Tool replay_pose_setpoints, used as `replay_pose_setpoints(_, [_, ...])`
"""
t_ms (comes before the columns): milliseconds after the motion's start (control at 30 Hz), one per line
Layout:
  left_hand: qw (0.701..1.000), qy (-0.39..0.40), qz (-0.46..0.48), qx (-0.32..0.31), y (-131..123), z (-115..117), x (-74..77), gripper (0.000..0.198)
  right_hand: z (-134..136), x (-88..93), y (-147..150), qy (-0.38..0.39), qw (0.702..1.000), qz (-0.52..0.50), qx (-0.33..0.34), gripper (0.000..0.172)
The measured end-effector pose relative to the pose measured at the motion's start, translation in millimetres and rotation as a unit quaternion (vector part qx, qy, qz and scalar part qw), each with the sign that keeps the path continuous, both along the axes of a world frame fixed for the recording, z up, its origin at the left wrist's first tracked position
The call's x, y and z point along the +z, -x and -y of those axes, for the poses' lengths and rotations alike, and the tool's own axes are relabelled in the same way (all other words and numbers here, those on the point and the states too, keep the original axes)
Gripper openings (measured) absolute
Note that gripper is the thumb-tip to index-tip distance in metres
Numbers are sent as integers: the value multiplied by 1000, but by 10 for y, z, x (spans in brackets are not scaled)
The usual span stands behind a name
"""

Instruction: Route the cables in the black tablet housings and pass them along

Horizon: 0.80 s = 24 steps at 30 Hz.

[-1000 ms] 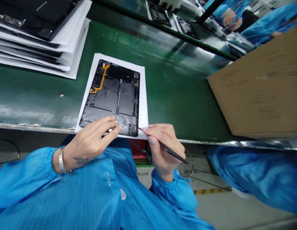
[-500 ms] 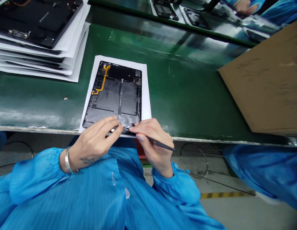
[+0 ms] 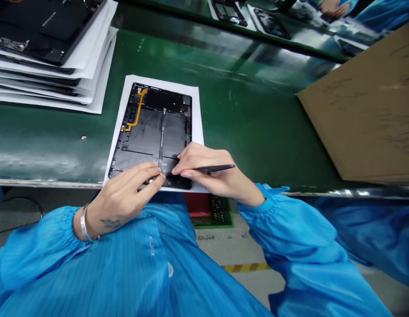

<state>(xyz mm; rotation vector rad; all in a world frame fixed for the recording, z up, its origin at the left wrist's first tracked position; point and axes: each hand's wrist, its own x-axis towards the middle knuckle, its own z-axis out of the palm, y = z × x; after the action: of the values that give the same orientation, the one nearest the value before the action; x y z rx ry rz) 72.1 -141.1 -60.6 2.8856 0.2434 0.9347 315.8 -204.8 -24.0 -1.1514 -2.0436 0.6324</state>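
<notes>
An opened tablet housing (image 3: 145,152) lies on a white sheet (image 3: 197,119) at the bench's near edge. A yellow flex cable (image 3: 139,110) runs down its left side, and a dark ribbon cable (image 3: 162,136) crosses its middle. My left hand (image 3: 127,193) rests over the housing's near end, thumb and fingers closed around a small circuit board (image 3: 150,179), mostly hidden. Pinched in my right hand (image 3: 207,169) is a slim black tool that looks like tweezers (image 3: 220,168). Its tip is hidden by the fingers, low over the housing beside my left fingertips.
Stacked tablet housings (image 3: 35,26) with white sheets between them stand at the left. A cardboard box (image 3: 366,110) is at the right. More housings (image 3: 229,12) lie beyond a rail at the back, near another person's hands (image 3: 334,8). A tiny scrap (image 3: 83,137) lies left of the sheet.
My right hand has shifted up and slightly inward over the housing, its forearm swung outward and the tool turned nearly level. My left hand keeps its place on the housing. The view has shifted slightly.
</notes>
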Motion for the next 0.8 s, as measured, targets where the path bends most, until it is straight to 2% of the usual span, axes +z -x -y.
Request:
replay_pose_setpoints(200, [1000,25,4,-5,-14,4,-15,21,170,-74,-107,-20,996,-50,-77,15])
replay_pose_setpoints(333, [999,35,16,-5,-27,3,-33,20,338,-102,-45,-7,982,-76,-174,16])
replay_pose_setpoints(500, [999,33,27,5,-32,21,-44,20,452,-179,32,-43,966,-91,-237,18])
replay_pose_setpoints(600, [999,29,24,8,-29,27,-37,19,478,-203,40,-65,967,-71,-238,19])
replay_pose_setpoints(700, [1000,23,16,14,-27,30,-30,19,508,-210,48,-80,976,-35,-199,19])
replay_pose_setpoints(800, [1000,16,15,19,-24,33,-33,20,536,-226,59,-95,975,-43,-197,20])
